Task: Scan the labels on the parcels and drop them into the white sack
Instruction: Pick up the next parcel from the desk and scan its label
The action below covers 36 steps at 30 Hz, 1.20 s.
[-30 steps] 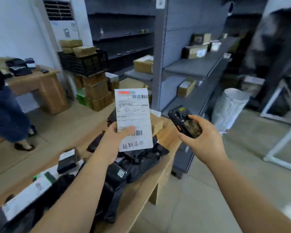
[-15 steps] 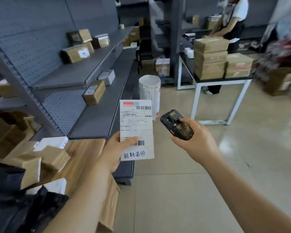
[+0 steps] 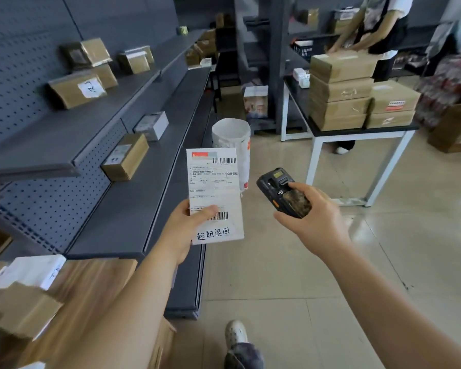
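I am holding a flat white parcel point(image 3: 214, 195) up in my left hand point(image 3: 183, 230). My fingers are curling round its left edge and my thumb is pressing on the front, just beside the lower barcode. The label is facing me. It is showing a red strip and a barcode at the top, small print in the middle, and big hand-written black marks at the bottom.

My right hand point(image 3: 313, 218) is gripping a black scanner point(image 3: 282, 193), fingers wrapping round its body and one fingertip resting on top near its little screen. The scanner is sitting just beside the parcel, to its right, not touching it.

The white sack point(image 3: 230, 134) is standing open on the floor point(image 3: 317, 275) past the parcel, beside the end of the grey shelves point(image 3: 133, 187). The parcel is hiding part of the sack from me.

Brown boxes point(image 3: 125, 161) are lying on the shelves to my left. A wooden tabletop point(image 3: 91, 278) with more boxes is showing at the bottom left. A dark tabletop point(image 3: 357, 130) on white legs is carrying a stack of brown boxes, and another person point(image 3: 375, 25) is leaning over them. My shoe point(image 3: 236, 332) is peeking out at the bottom.
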Available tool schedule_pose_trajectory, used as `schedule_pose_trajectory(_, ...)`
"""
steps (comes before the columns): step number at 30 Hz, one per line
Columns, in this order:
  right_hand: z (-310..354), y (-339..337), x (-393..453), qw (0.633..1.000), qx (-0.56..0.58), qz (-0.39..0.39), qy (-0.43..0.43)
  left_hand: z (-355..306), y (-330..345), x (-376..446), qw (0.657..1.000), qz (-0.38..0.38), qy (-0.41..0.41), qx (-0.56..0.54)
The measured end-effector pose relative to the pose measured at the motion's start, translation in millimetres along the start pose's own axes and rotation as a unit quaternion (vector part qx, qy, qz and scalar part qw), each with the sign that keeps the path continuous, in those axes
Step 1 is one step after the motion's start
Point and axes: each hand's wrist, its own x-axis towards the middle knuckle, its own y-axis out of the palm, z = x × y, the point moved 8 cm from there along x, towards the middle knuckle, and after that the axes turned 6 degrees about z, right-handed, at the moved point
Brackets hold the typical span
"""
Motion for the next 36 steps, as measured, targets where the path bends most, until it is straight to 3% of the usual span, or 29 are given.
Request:
schedule_pose_trajectory(12,6,35,257,0.999,-0.002,-0.035,0.001,-73,-22,260,0.999,0.036,0.011,-0.013)
schedule_pose_trajectory(26,-42,105,485,0.999,-0.007,0.031,-0.004,-87,-51,465,1.000,-0.016,-0.010,-0.012)
schedule_pose_trajectory(36,-88,97,705,0.999,0.008,0.036,-0.038,-145,-25,675,0.997,-0.064,0.024,0.017)
